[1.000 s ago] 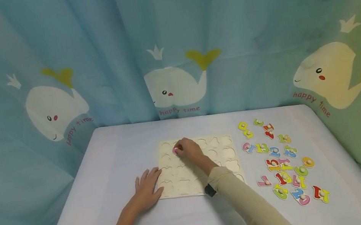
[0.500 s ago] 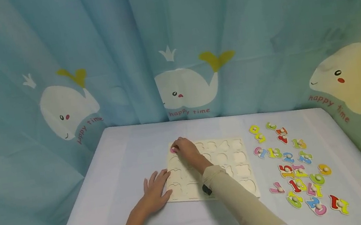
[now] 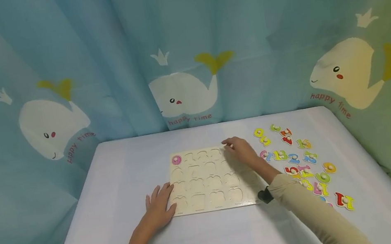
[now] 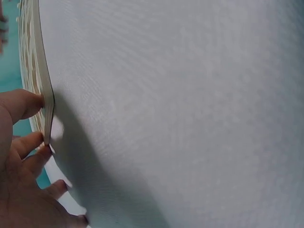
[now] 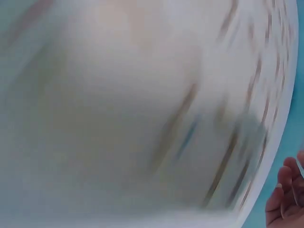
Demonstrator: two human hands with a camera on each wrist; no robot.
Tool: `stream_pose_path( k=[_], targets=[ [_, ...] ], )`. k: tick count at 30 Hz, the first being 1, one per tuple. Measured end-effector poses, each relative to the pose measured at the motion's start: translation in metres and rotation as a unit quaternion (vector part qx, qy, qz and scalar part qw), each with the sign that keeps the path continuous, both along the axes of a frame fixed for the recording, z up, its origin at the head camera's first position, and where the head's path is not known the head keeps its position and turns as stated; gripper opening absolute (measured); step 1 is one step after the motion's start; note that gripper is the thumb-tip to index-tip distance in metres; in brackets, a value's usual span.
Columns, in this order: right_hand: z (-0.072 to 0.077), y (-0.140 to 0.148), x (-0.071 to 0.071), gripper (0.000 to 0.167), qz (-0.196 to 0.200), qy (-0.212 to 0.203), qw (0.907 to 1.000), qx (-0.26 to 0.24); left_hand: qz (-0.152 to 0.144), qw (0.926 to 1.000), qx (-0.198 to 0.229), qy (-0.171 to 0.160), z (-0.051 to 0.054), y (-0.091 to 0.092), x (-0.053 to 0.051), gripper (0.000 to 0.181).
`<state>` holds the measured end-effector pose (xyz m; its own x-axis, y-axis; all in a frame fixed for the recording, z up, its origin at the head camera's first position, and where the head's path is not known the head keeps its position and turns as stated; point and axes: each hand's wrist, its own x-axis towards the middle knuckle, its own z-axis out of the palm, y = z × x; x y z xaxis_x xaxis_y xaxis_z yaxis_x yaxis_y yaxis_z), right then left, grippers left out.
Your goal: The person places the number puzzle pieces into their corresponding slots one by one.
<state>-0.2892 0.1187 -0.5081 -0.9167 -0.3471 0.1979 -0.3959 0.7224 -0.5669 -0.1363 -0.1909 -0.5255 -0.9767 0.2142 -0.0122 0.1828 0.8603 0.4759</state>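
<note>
A cream wooden puzzle board (image 3: 203, 172) with cut-out recesses lies on the white table. In its far left recess sits a pink, ring-shaped number piece (image 3: 176, 160) with a knob. My left hand (image 3: 158, 207) rests at the board's left edge, fingers spread; the left wrist view shows the thumb and fingertips touching the board's edge (image 4: 46, 80). Above the board's far right part, my right hand (image 3: 242, 152) holds nothing that I can see, its fingers loosely bent. In the right wrist view that hand (image 5: 287, 197) is at the lower right, and the board is motion-blurred.
Several coloured number pieces with knobs, such as a red and yellow 11 (image 3: 344, 201) and a blue 2 (image 3: 293, 158), lie scattered on the table right of the board. My right sleeve (image 3: 309, 202) covers some. A blue whale-print curtain (image 3: 119, 87) hangs behind the table.
The right hand has let go of the pink piece, which now lies in the far left recess, and moved right across the board. The left hand stays at the board's edge.
</note>
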Motion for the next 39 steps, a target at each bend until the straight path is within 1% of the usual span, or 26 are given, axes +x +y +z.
stream_pose_path(
  k=[1,4,6,8,10,14,15,18,21,22,24,27,33,36,39],
  targets=[
    [0.001,0.019,0.001,0.020,-0.015,-0.003,0.9999,0.009,0.001,1.0000,-0.003,-0.002,0.001,0.000,0.000,0.055],
    [0.001,0.072,0.008,0.022,-0.055,-0.032,0.9976,0.025,0.001,0.9999,-0.007,-0.008,0.001,-0.001,0.000,0.055],
    [0.001,0.102,0.016,0.024,-0.074,-0.045,0.9957,0.032,0.001,0.9999,-0.008,-0.009,0.001,-0.001,-0.001,0.055],
    [0.001,0.129,0.026,0.024,-0.088,-0.058,0.9939,0.033,-0.002,0.9999,-0.007,-0.009,0.000,0.001,-0.001,0.055],
    [0.004,0.150,0.035,0.025,-0.094,-0.067,0.9927,0.035,-0.003,0.9999,-0.001,-0.010,-0.001,0.001,-0.001,0.055],
    [0.012,0.180,0.048,0.024,-0.101,-0.081,0.9902,0.053,-0.003,0.9999,0.004,-0.010,-0.003,0.002,0.000,0.056],
    [0.014,0.186,0.050,0.023,-0.097,-0.081,0.9901,0.061,-0.003,0.9999,0.004,-0.010,-0.003,0.002,0.000,0.056],
    [0.020,0.201,0.055,0.020,-0.078,-0.083,0.9903,0.080,-0.001,0.9999,0.002,-0.014,-0.005,0.003,0.002,0.057],
    [0.024,0.211,0.061,0.020,-0.050,-0.098,0.9898,0.091,0.001,0.9999,0.004,-0.016,-0.005,0.003,0.002,0.057],
    [0.025,0.213,0.063,0.021,-0.047,-0.106,0.9890,0.092,0.001,0.9999,0.003,-0.015,-0.005,0.003,0.001,0.057],
    [0.026,0.218,0.069,0.023,-0.045,-0.116,0.9882,0.089,-0.002,0.9999,0.002,-0.012,-0.004,0.004,0.000,0.057],
    [0.024,0.221,0.077,0.023,-0.046,-0.117,0.9880,0.090,-0.005,1.0000,0.001,-0.008,-0.004,0.004,-0.001,0.057],
    [0.013,0.227,0.093,0.025,-0.052,-0.111,0.9892,0.081,-0.006,0.9997,-0.002,-0.024,-0.003,0.005,-0.001,0.057],
    [0.011,0.228,0.096,0.025,-0.056,-0.110,0.9898,0.072,-0.005,0.9996,-0.002,-0.029,-0.003,0.003,-0.001,0.057],
    [0.011,0.227,0.095,0.025,-0.060,-0.108,0.9898,0.072,-0.005,0.9997,0.002,-0.025,-0.004,0.001,0.000,0.057]
  ],
)
